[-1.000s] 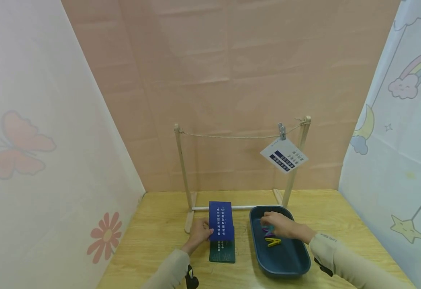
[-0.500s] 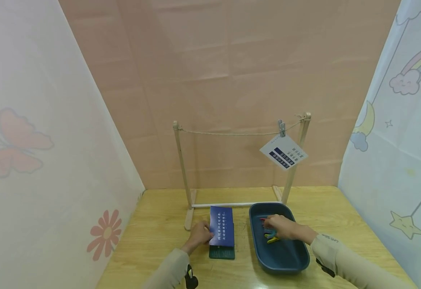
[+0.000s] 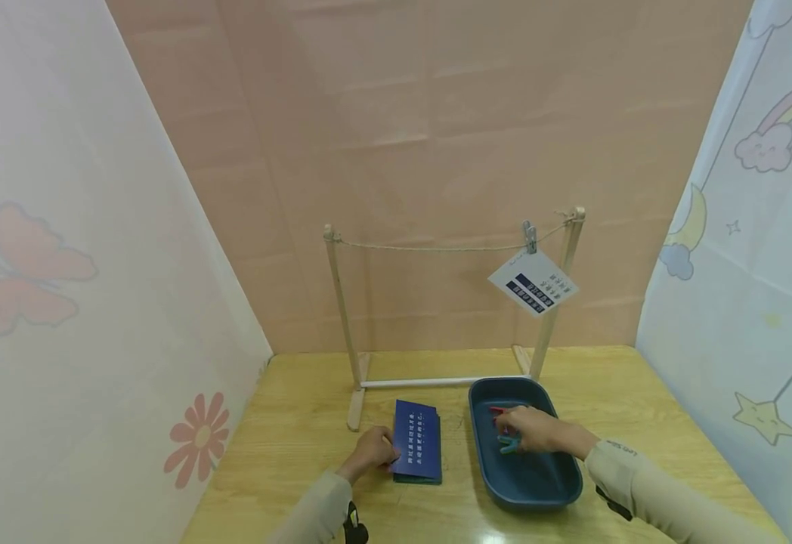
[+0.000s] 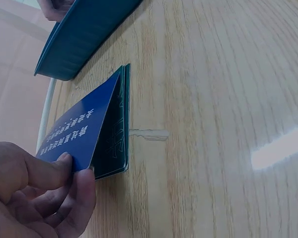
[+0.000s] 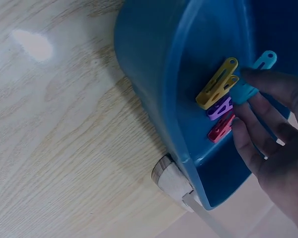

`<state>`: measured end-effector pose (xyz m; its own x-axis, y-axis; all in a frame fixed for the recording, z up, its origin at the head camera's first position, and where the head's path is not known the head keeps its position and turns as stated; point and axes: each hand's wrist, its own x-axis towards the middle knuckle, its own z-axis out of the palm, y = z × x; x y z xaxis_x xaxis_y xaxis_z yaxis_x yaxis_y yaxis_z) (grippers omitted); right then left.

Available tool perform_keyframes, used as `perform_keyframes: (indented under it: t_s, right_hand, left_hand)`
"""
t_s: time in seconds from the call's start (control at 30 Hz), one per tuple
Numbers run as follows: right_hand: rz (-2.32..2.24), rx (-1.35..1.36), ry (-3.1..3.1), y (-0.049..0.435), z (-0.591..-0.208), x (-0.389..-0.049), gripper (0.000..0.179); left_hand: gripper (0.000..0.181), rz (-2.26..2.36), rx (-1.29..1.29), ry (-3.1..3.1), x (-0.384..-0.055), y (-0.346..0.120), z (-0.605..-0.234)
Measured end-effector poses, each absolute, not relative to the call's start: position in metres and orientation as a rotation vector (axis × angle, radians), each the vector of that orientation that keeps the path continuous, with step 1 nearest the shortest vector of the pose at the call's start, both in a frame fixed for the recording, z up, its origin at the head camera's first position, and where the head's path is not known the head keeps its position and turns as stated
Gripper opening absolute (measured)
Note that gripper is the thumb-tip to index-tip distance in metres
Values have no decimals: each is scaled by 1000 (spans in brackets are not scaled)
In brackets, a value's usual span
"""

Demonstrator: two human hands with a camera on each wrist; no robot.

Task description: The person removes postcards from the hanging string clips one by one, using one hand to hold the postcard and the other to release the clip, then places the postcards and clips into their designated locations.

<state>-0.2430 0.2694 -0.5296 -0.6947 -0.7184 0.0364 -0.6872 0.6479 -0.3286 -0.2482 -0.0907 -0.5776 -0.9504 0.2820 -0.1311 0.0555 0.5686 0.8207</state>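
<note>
My left hand (image 3: pixel 373 447) pinches the near left edge of a blue card (image 3: pixel 415 438) with white printed characters. In the left wrist view the blue card (image 4: pixel 82 119) is tilted up over dark green cards (image 4: pixel 120 144) on the table. My right hand (image 3: pixel 528 428) is inside a dark blue plastic tray (image 3: pixel 525 495). Its thumb and fingers pinch a teal clothespin (image 5: pixel 264 60), partly hidden by the thumb. Yellow (image 5: pixel 217 84), purple (image 5: pixel 219 107) and red (image 5: pixel 221 129) clothespins lie beside the fingertips.
Behind stands a wooden frame (image 3: pixel 343 317) with a string (image 3: pixel 423 248) across its top. A grey clothespin (image 3: pixel 530 238) holds a white printed card (image 3: pixel 533 282) near the right post. A white bar (image 3: pixel 430 382) joins the frame's feet. Fabric walls enclose the wooden table (image 3: pixel 287 423).
My left hand has lowered the blue card toward me, so it covers most of the green cards. My right hand has shifted among the clothespins, and the teal one now shows at its fingertips.
</note>
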Motion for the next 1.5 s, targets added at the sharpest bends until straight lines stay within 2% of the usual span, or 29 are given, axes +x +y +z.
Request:
perform_keyframes:
  t_s: [0.17, 0.4, 0.6, 1.5]
  right_hand:
    - [-451, -1170, 2730, 272, -530, -241, 35]
    - [-455, -1171, 2722, 275, -528, -237, 27]
    - [-437, -1115, 2709, 277, -535, -238, 33]
    - [-432, -1044, 2734, 275, -547, -235, 34]
  left_hand:
    - [10, 1331, 280, 2478, -246, -91, -574]
    - [19, 1385, 267, 2413, -241, -90, -572]
    - [25, 1432, 263, 2391, -240, -91, -573]
    - [24, 1396, 123, 2400, -239, -93, -577]
